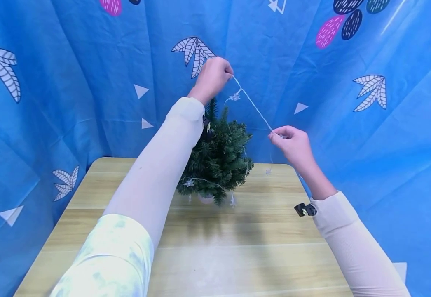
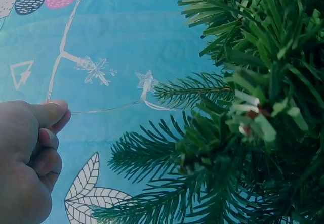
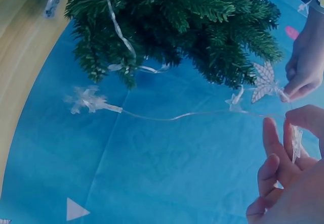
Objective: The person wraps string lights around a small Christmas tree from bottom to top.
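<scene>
A small green artificial Christmas tree [image 1: 224, 152] stands on the table, partly hidden by the left arm. My left hand [image 1: 212, 78], raised just above the treetop, pinches a thin clear string of lights [image 1: 254, 105]. Off to the right and lower, my right hand [image 1: 293, 144] pinches the same string between thumb and fingers. The stretch between both hands runs nearly straight. Close to the left hand, the left wrist view has a clear snowflake light [image 2: 97, 72] and a star light [image 2: 145, 79] by a branch. Another snowflake light [image 3: 87, 100] dangles in the right wrist view.
Part of the string, with a star light [image 1: 188, 182], loops around the tree's lower branches. The pale wooden table [image 1: 208, 255] has rounded far corners. A blue patterned curtain [image 1: 275, 53] surrounds it at the back and sides.
</scene>
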